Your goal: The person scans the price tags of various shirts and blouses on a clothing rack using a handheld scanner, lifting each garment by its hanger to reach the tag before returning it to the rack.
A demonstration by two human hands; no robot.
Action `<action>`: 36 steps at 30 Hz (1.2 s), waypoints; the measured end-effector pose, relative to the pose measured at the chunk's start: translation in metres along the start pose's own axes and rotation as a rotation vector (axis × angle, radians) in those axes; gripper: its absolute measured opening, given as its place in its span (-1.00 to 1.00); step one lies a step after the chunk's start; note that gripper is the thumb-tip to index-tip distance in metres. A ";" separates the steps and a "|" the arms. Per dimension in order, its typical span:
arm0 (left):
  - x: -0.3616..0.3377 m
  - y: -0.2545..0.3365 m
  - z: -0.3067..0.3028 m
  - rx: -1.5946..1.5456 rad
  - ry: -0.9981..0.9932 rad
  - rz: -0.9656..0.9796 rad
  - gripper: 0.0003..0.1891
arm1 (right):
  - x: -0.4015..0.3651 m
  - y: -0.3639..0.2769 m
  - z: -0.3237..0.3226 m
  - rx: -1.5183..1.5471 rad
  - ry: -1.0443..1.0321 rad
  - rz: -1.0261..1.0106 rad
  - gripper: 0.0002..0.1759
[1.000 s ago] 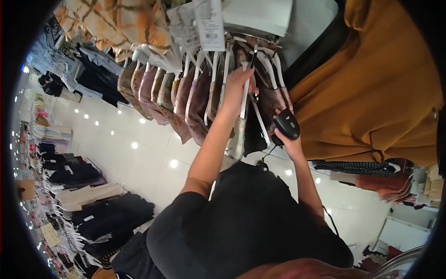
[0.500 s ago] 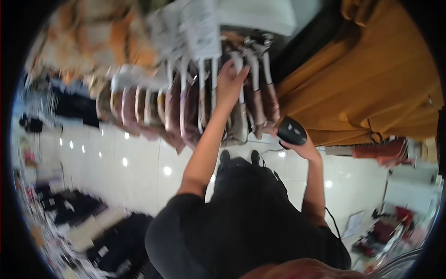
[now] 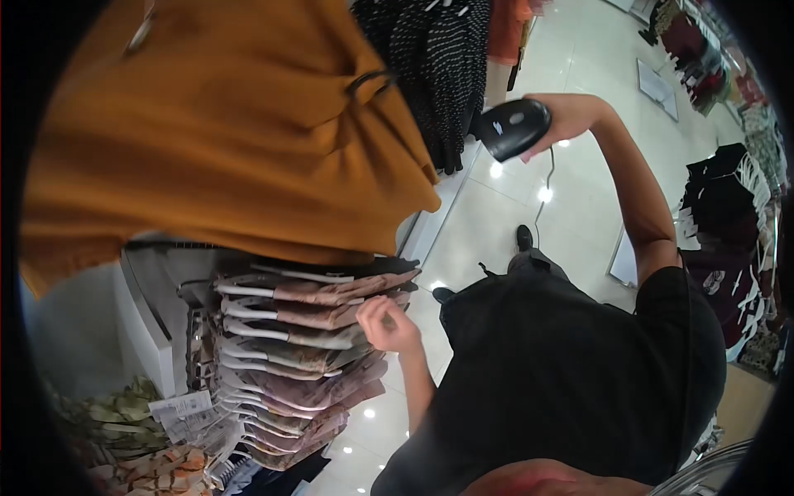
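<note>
My left hand (image 3: 386,324) is curled against a row of brownish patterned garments (image 3: 308,332) hanging on white hangers, its fingers pinching the edge of one of them. My right hand (image 3: 573,112) is raised high and grips a black barcode scanner (image 3: 513,126), whose cable (image 3: 547,175) trails down toward my body. The scanner sits apart from the row, near a black dotted garment (image 3: 438,58).
A large mustard garment (image 3: 223,132) hangs above the row and fills the upper left. Paper tags (image 3: 184,407) and checked clothes lie at the lower left. A white rack panel (image 3: 142,318) backs the hangers. Dark clothes (image 3: 728,217) hang at the right over a glossy white floor (image 3: 579,217).
The whole view has swung round sharply. My left hand has come down from the hanger tops to the garments' edge, and my right hand has lifted the scanner up and away from the row.
</note>
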State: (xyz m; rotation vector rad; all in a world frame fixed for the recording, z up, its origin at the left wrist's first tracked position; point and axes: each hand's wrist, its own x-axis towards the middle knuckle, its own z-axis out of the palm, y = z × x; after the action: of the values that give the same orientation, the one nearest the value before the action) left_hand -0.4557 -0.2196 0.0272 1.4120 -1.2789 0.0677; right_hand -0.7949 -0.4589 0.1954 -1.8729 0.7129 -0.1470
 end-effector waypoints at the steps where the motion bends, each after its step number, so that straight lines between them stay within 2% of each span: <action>1: 0.003 0.002 0.012 -0.009 0.036 -0.038 -0.85 | -0.016 0.009 -0.003 -0.041 0.013 0.072 -0.74; 2: 0.009 0.003 0.026 -0.002 0.044 -0.014 -0.85 | -0.031 0.020 -0.014 -0.088 0.025 0.138 -0.73; 3: 0.013 0.001 0.038 -0.022 0.050 -0.035 -0.86 | -0.043 0.044 -0.023 -0.068 -0.113 0.182 -0.72; 4: 0.015 0.009 0.055 -0.038 0.054 -0.059 -0.86 | -0.067 0.065 -0.031 -0.029 -0.033 0.088 -0.71; 5: 0.017 0.022 0.076 -0.145 0.047 -0.171 -0.89 | -0.088 0.084 -0.047 -0.038 -0.066 0.118 -0.70; 6: 0.023 0.041 0.101 -0.271 0.048 -0.166 -0.91 | -0.109 0.104 -0.058 -0.039 -0.098 0.145 -0.68; 8: 0.026 0.076 0.151 -0.475 0.028 -0.264 -0.89 | -0.160 0.135 -0.089 -0.082 -0.038 0.154 -0.62; 10: 0.020 0.091 0.197 -0.496 -0.097 -0.283 -0.89 | -0.216 0.154 -0.106 -0.106 0.227 0.229 -0.39; 12: 0.020 0.118 0.244 -0.596 -0.191 -0.233 -0.90 | -0.257 0.169 -0.124 0.116 0.242 0.381 -0.31; 13: 0.020 0.126 0.263 -0.611 -0.231 -0.226 -0.90 | -0.268 0.185 -0.115 0.465 0.329 0.377 -0.45; 14: 0.019 0.135 0.277 -0.625 -0.268 -0.228 -0.91 | -0.274 0.200 -0.099 0.559 0.442 0.314 -0.63; 16: 0.022 0.155 0.304 -0.666 -0.269 -0.288 -0.91 | -0.293 0.258 -0.053 0.566 0.726 0.289 -0.74; 18: 0.025 0.169 0.325 -0.644 -0.313 -0.284 -0.91 | -0.298 0.283 -0.002 0.812 1.012 0.411 -0.83; 19: 0.025 0.171 0.335 -0.647 -0.313 -0.281 -0.91 | -0.295 0.301 0.019 0.933 1.032 0.526 -0.85; 20: 0.024 0.171 0.346 -0.654 -0.300 -0.298 -0.92 | -0.281 0.325 0.040 1.015 1.046 0.536 -0.80; 22: 0.028 0.171 0.368 -0.658 -0.291 -0.337 -0.93 | -0.234 0.317 0.040 1.181 0.986 0.562 -0.81; 23: 0.030 0.170 0.377 -0.662 -0.295 -0.368 -0.91 | -0.219 0.320 0.030 1.015 0.803 0.462 -0.81; 24: 0.032 0.168 0.385 -0.654 -0.316 -0.380 -0.91 | -0.210 0.320 0.012 0.775 0.618 0.457 -0.77; 25: 0.035 0.161 0.397 -0.630 -0.320 -0.446 -0.90 | -0.202 0.297 -0.014 0.714 0.537 0.373 -0.73; 26: 0.041 0.155 0.412 -0.613 -0.318 -0.509 -0.89 | -0.196 0.282 -0.033 0.588 0.557 0.256 -0.70; 28: 0.054 0.144 0.444 -0.626 -0.350 -0.516 -0.91 | -0.188 0.299 -0.062 0.596 0.343 0.240 -0.70; 32: 0.098 0.120 0.526 -0.689 -0.262 -0.652 -0.77 | -0.170 0.313 -0.119 0.487 0.383 0.293 -0.74; 34: 0.113 0.102 0.573 -0.901 -0.138 -0.780 -0.71 | -0.167 0.325 -0.142 0.594 0.473 0.459 -0.77; 35: 0.124 0.095 0.596 -0.887 -0.094 -0.812 -0.70 | -0.163 0.334 -0.149 0.563 0.584 0.365 -0.84; 36: 0.135 0.093 0.614 -0.869 -0.049 -0.852 -0.68 | -0.161 0.342 -0.160 0.534 0.549 0.400 -0.84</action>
State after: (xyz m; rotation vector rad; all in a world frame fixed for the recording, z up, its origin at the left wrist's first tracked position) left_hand -0.8341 -0.7283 -0.0212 1.0569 -0.5128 -0.9836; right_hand -1.1311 -0.5860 -0.0031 -1.1516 1.2653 -0.5485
